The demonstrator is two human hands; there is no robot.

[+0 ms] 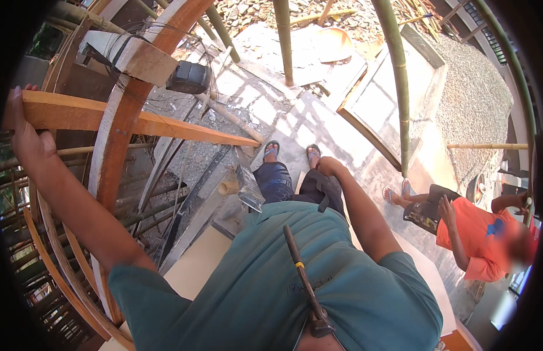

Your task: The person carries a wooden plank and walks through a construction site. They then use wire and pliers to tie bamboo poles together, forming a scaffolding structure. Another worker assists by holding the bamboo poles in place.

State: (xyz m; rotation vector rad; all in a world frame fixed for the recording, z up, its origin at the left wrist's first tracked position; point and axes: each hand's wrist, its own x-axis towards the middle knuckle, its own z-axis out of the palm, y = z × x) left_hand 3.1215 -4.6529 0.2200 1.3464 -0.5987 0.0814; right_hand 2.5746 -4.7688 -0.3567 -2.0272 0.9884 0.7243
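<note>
At left, a wooden beam (72,112) is grasped by the left hand (31,136); whether the right hand (327,166), near the trousers (307,188), is clenched cannot be told.

Hard daylight at the top; rubble (248,14) and pale slab (295,44) near clipping. Broken sun/shadow patches on concrete floor (324,126). Lower left dim, bamboo slats (31,275) losing detail. Orange plank (66,111) exposed fine, reads sharp. Fisheye: black corners, bamboo pole (394,64) bowed. Co-worker's head (517,245) blurred out; another soft smear below it.
</note>
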